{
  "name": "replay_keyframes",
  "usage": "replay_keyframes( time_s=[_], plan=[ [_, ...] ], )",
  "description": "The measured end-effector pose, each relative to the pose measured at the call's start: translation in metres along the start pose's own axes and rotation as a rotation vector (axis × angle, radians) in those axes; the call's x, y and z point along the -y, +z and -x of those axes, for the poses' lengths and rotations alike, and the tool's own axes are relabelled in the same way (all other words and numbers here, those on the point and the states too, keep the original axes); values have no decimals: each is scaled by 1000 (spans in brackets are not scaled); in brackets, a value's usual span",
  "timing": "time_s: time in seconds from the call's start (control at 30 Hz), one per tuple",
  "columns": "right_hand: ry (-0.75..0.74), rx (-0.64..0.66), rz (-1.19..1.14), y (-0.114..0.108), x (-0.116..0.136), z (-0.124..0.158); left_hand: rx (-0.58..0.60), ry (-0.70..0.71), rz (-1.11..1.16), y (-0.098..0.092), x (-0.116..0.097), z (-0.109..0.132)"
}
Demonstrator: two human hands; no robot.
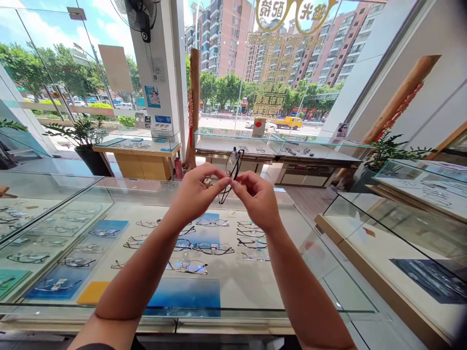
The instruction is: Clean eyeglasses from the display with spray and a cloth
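Observation:
Both of my hands hold one pair of dark-framed eyeglasses (234, 164) up above a glass display case (251, 291). The glasses are turned on end, with a clear lens at the top and a thin dark part hanging below my fingers. My left hand (199, 194) pinches them from the left with thumb and fingers. From the right, my right hand (257, 198) pinches them close to the left fingertips. Which part each hand grips is partly hidden by the fingers. Under the case's glass lie several more eyeglasses (213, 249) in rows.
Another glass case with eyeglasses (29, 256) adjoins at the left. On the right stands a case (365, 253) with a wooden edge. Further cases (237, 146) line the window. A potted plant (82, 133), wooden posts (194, 97) and a red extinguisher (178, 168) stand beyond.

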State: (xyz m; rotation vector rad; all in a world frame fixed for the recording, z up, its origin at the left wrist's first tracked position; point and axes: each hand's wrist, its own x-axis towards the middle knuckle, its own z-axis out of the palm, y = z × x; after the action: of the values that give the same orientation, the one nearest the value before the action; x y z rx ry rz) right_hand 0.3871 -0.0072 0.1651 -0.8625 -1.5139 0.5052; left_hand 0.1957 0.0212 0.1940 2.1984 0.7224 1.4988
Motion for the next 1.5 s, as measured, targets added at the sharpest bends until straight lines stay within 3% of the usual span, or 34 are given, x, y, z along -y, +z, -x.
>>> replay_keyframes(
  time_s=[0.27,0.4,0.5,0.67,0.77,0.9,1.2,1.5],
  plan=[
    [54,-91,-16,-12,-54,33,207,-172,-171,31,16,9],
    [81,-22,62,-11,-68,36,173,-146,-82,38,44,24],
    [95,3,156,-7,-74,37,92,-241,-47,33,67,45],
    [46,-170,475,1,-80,42,82,-343,-94,28,88,70],
    [-83,-317,602,3,-86,42,86,-334,-102,31,91,73],
    [-221,-400,640,5,-94,42,100,-338,-72,37,90,74],
    [-318,-368,707,21,-99,48,26,-256,-48,42,88,78],
    [-329,-305,658,16,-95,46,-95,-229,-1,42,85,78]
  ],
)
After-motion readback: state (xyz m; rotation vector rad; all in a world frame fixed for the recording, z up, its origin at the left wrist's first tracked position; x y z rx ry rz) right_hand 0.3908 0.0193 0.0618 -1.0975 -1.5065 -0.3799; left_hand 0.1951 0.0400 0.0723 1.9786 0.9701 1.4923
